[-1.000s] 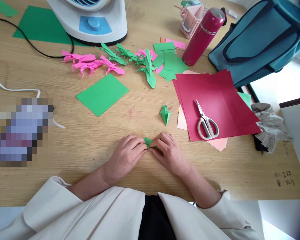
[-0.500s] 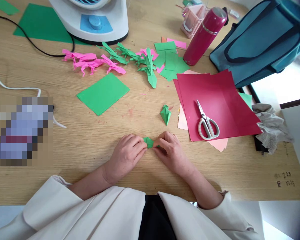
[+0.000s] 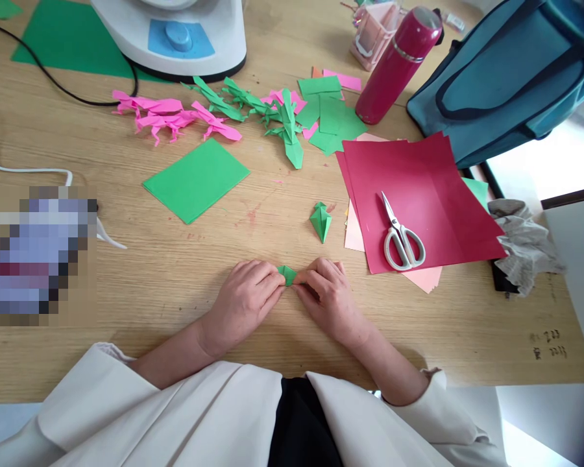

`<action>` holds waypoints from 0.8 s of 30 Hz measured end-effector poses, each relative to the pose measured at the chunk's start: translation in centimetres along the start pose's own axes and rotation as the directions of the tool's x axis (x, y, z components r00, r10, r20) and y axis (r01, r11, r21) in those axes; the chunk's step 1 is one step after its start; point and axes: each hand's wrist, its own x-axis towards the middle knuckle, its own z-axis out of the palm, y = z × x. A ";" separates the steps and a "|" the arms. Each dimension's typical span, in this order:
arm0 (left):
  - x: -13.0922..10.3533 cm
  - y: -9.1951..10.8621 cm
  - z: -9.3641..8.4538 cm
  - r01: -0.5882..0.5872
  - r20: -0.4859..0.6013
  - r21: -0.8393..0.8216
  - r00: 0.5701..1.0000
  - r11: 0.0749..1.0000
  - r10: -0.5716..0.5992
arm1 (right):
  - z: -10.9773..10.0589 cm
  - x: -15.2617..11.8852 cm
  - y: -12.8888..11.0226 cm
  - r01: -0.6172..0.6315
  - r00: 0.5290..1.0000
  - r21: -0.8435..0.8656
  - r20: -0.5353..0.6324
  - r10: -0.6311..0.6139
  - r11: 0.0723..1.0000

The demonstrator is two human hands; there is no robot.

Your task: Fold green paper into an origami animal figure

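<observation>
A small folded piece of green paper (image 3: 287, 275) sits between my two hands, low over the near part of the table. My left hand (image 3: 247, 295) pinches its left side, and my right hand (image 3: 328, 297) grips the right side with thumb and forefinger. Much of the paper is hidden by my fingers. Just beyond my right hand lies another folded green paper piece (image 3: 321, 222), pointed at its near end. Farther off to the left rests a flat green paper stack (image 3: 197, 181).
White-handled scissors (image 3: 403, 237) lie on red paper sheets (image 3: 448, 220) at right. Pink origami figures (image 3: 163, 120) and green origami figures (image 3: 289, 133) lie farther back. Behind stand a white appliance (image 3: 175, 39), a red flask (image 3: 399, 65) and a teal bag (image 3: 501, 84). A blurred-out object (image 3: 34, 253) is at left.
The view has shifted slightly. Both hands keep their hold on the small green paper; my right fingers have moved a little around its edge. Nothing else has visibly moved.
</observation>
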 end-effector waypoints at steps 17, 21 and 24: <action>0.4 0.5 -0.3 0.173 0.048 0.004 0.984 0.985 -0.173 | -0.4 -0.3 -0.3 -0.150 0.988 -0.084 0.011 0.151 0.985; 0.9 1.0 -0.5 0.279 0.079 0.000 0.957 0.960 -0.278 | -0.5 0.0 -0.6 -0.166 0.985 -0.110 0.018 0.169 0.980; 1.2 1.2 -0.4 0.322 0.093 0.003 0.943 0.947 -0.321 | -0.4 0.1 -0.7 -0.173 0.984 -0.114 0.012 0.176 0.978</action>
